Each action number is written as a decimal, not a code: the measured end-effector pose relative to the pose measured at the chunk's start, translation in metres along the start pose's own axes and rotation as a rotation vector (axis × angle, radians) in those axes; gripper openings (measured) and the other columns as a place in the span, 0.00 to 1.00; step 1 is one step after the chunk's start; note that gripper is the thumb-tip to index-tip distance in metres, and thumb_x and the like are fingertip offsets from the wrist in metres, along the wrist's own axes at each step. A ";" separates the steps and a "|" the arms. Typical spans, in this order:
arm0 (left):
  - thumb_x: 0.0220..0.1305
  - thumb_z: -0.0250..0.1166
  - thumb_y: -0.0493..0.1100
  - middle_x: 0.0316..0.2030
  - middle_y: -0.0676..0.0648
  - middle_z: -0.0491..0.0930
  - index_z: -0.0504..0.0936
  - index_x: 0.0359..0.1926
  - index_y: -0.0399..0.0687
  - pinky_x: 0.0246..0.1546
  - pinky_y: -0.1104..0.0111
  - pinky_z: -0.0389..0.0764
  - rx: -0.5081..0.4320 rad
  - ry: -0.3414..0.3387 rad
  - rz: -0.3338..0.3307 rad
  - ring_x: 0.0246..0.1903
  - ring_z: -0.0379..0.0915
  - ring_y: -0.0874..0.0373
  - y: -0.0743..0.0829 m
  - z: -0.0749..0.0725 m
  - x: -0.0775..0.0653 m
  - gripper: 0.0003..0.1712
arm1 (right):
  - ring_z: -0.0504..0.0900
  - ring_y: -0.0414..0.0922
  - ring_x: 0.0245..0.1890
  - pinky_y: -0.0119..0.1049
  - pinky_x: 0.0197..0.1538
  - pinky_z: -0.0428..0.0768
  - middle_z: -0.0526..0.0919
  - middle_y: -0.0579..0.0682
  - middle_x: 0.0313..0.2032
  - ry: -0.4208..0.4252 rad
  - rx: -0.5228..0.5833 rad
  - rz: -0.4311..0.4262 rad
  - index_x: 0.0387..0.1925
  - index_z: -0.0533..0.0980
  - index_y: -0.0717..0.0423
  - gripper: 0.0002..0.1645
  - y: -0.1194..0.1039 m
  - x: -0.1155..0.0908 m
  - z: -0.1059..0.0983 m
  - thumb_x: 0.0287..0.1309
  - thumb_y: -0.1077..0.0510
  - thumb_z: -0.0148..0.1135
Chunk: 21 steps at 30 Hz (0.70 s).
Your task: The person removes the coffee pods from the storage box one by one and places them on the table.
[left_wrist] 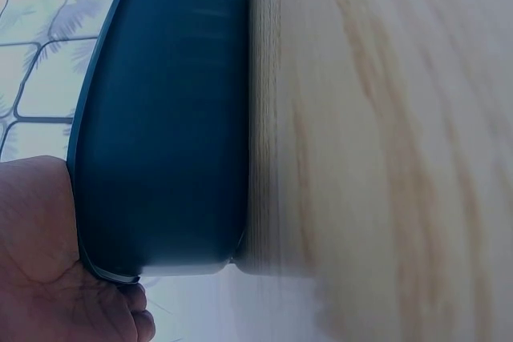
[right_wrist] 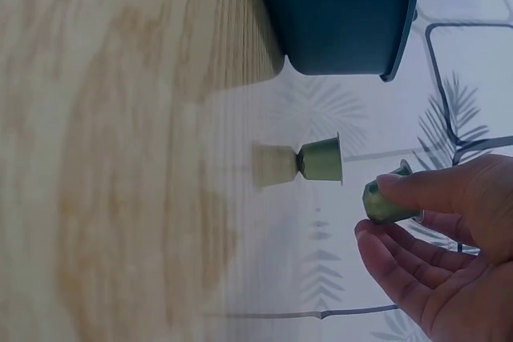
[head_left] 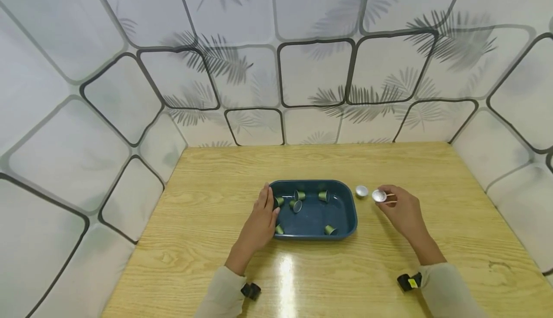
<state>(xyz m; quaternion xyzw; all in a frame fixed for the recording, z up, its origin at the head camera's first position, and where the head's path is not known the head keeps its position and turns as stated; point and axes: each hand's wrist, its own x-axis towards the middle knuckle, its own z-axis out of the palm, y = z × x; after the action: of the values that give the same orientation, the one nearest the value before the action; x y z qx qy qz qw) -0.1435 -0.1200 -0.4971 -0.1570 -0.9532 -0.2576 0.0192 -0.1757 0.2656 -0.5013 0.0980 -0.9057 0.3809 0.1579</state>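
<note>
My right hand (head_left: pixel 402 210) pinches a green coffee capsule (right_wrist: pixel 385 203) with a silver lid between thumb and fingers, held right of the tray above the table. Close to it, a second coffee capsule (right_wrist: pixel 321 159) stands on the tabletop with its silver lid up, between that hand and the tray. My left hand (head_left: pixel 258 219) rests along the left end of the dark blue tray (head_left: pixel 313 236), fingers straight against the rim. Several green capsules (head_left: pixel 295 206) lie scattered inside the tray, most tipped on their sides; the left hand partly covers those at the left end.
The tray stands on a light wood-grain table (head_left: pixel 207 183). Pale walls (head_left: pixel 317 73) with dark outlined shapes and leaf prints rise behind the table and at both sides. Light glares off the tabletop in front of the tray.
</note>
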 end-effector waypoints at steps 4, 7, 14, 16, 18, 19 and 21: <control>0.83 0.46 0.45 0.80 0.34 0.37 0.44 0.78 0.28 0.74 0.45 0.52 0.003 -0.002 0.000 0.78 0.37 0.41 0.000 0.000 0.000 0.36 | 0.86 0.60 0.39 0.45 0.38 0.86 0.84 0.66 0.45 -0.025 -0.020 0.006 0.52 0.79 0.69 0.22 0.003 0.004 0.000 0.54 0.71 0.73; 0.83 0.46 0.45 0.80 0.34 0.37 0.44 0.78 0.28 0.74 0.45 0.52 0.003 0.001 0.001 0.78 0.37 0.41 -0.001 0.001 0.000 0.36 | 0.86 0.58 0.38 0.47 0.37 0.85 0.84 0.66 0.45 -0.043 -0.034 0.014 0.51 0.80 0.69 0.20 0.004 0.007 0.001 0.56 0.70 0.72; 0.83 0.46 0.44 0.79 0.34 0.38 0.45 0.78 0.27 0.73 0.44 0.53 0.004 0.007 0.009 0.78 0.39 0.39 -0.002 0.002 -0.001 0.36 | 0.86 0.60 0.37 0.55 0.39 0.84 0.84 0.69 0.46 -0.085 -0.054 0.045 0.52 0.79 0.71 0.20 0.008 0.013 0.002 0.57 0.70 0.71; 0.83 0.46 0.45 0.80 0.34 0.37 0.44 0.78 0.28 0.73 0.45 0.52 0.003 0.005 0.006 0.78 0.38 0.39 -0.001 0.002 -0.001 0.36 | 0.86 0.61 0.38 0.57 0.40 0.83 0.83 0.70 0.47 -0.100 -0.073 0.057 0.52 0.78 0.71 0.21 0.010 0.014 0.004 0.58 0.69 0.71; 0.83 0.46 0.45 0.80 0.34 0.37 0.44 0.78 0.28 0.74 0.45 0.52 0.004 0.004 0.003 0.78 0.38 0.40 -0.001 0.001 -0.001 0.36 | 0.86 0.61 0.38 0.56 0.40 0.84 0.84 0.70 0.47 -0.109 -0.095 0.066 0.53 0.78 0.70 0.21 0.013 0.015 0.006 0.58 0.68 0.71; 0.83 0.46 0.45 0.80 0.34 0.37 0.45 0.78 0.28 0.74 0.45 0.52 0.005 0.005 0.004 0.78 0.38 0.39 -0.001 0.001 -0.001 0.36 | 0.86 0.61 0.38 0.56 0.40 0.84 0.84 0.70 0.46 -0.110 -0.105 0.066 0.52 0.78 0.70 0.21 0.014 0.016 0.007 0.58 0.68 0.71; 0.83 0.46 0.45 0.80 0.34 0.38 0.45 0.78 0.28 0.74 0.45 0.52 0.008 0.007 0.003 0.78 0.38 0.39 0.000 0.001 -0.001 0.36 | 0.86 0.62 0.37 0.56 0.40 0.84 0.84 0.71 0.45 -0.113 -0.118 0.055 0.52 0.78 0.71 0.21 0.015 0.018 0.008 0.57 0.69 0.72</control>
<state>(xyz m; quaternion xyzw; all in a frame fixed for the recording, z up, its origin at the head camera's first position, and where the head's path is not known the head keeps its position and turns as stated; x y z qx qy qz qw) -0.1427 -0.1198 -0.4977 -0.1574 -0.9539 -0.2544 0.0234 -0.1983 0.2691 -0.5104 0.0849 -0.9364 0.3249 0.1015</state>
